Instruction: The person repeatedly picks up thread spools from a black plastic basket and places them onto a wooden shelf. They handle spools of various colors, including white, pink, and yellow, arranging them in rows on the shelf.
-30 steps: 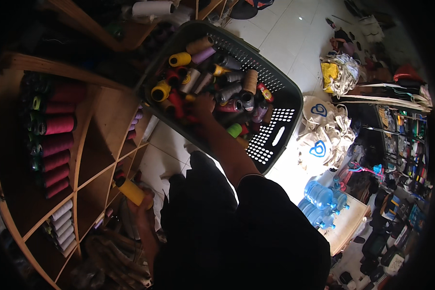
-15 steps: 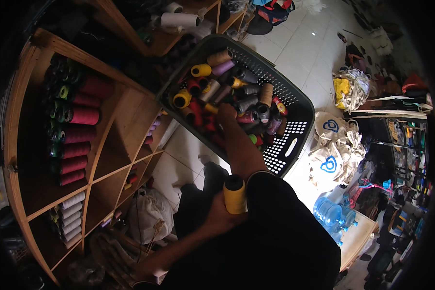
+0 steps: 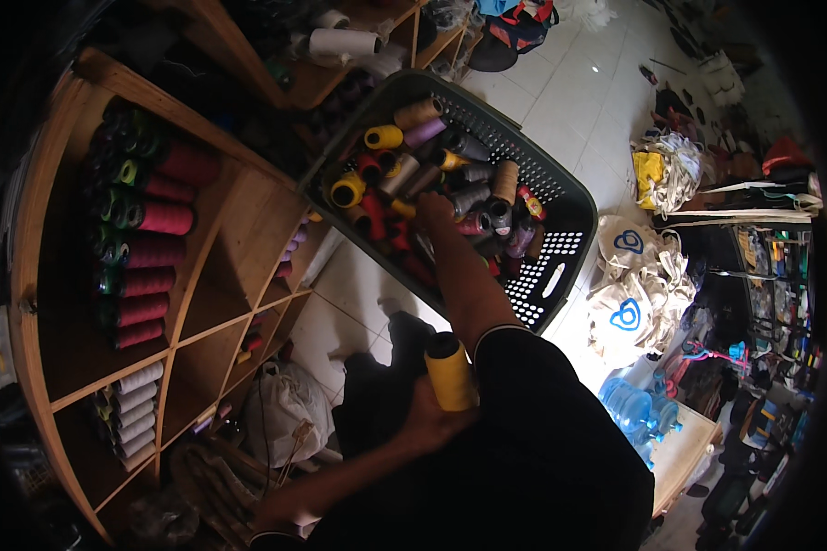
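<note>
My left hand [image 3: 429,418] is wrapped round a yellow cone of thread [image 3: 450,375], held upright close to my body. My right arm stretches forward into a dark green plastic basket [image 3: 574,207] with perforated sides. Down among the thread cones there is my right hand [image 3: 435,213], its fingers hidden in shadow and by the hand itself. Around it lie a brown cone [image 3: 423,177], a grey cone [image 3: 470,196], a tan cone [image 3: 505,181] and several red ones. Another yellow cone [image 3: 347,190] lies toward the basket's left side, and a purple cone [image 3: 424,131] near its far end.
A wooden shelf [image 3: 110,390] on the left holds rows of red cones [image 3: 165,218] and white cones [image 3: 138,413]. A white sack [image 3: 289,413] stands below it. Right of the basket are cream cloth bags [image 3: 639,285] and blue water bottles [image 3: 627,404].
My right hand has shifted slightly right within the basket. My left hand, with the yellow cone of thread, has moved a little right, and the cone leans slightly more.
</note>
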Tool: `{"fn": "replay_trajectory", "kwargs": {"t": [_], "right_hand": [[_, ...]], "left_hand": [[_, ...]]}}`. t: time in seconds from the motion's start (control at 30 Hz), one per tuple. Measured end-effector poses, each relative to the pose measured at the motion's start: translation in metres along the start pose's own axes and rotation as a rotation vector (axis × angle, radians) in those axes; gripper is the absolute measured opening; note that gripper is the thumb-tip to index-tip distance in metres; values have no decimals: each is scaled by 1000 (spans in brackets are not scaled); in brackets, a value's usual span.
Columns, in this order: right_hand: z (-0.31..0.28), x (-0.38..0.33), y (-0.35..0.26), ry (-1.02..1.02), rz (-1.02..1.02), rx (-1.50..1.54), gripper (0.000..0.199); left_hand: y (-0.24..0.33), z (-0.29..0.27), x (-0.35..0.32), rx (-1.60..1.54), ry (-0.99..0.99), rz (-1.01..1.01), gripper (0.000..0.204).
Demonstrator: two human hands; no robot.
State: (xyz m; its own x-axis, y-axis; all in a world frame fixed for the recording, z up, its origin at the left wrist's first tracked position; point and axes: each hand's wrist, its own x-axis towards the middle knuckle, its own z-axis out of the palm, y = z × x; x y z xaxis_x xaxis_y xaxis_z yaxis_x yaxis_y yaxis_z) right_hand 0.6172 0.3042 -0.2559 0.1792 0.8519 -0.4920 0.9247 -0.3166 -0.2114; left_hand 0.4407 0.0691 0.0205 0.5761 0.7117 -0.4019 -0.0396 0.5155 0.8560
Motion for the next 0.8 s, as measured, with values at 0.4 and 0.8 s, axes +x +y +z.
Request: {"fn": "replay_trajectory", "kwargs": {"t": [0.4, 0.8], "right_hand": [[-39, -7, -16, -70, -100, -195, 53], [-70, -180, -16, -343, -243, 1050, 53]], "left_hand": [[-18, -10, 16, -133, 66, 46, 32], [-25, -141, 6, -344, 341, 155, 33]]}}
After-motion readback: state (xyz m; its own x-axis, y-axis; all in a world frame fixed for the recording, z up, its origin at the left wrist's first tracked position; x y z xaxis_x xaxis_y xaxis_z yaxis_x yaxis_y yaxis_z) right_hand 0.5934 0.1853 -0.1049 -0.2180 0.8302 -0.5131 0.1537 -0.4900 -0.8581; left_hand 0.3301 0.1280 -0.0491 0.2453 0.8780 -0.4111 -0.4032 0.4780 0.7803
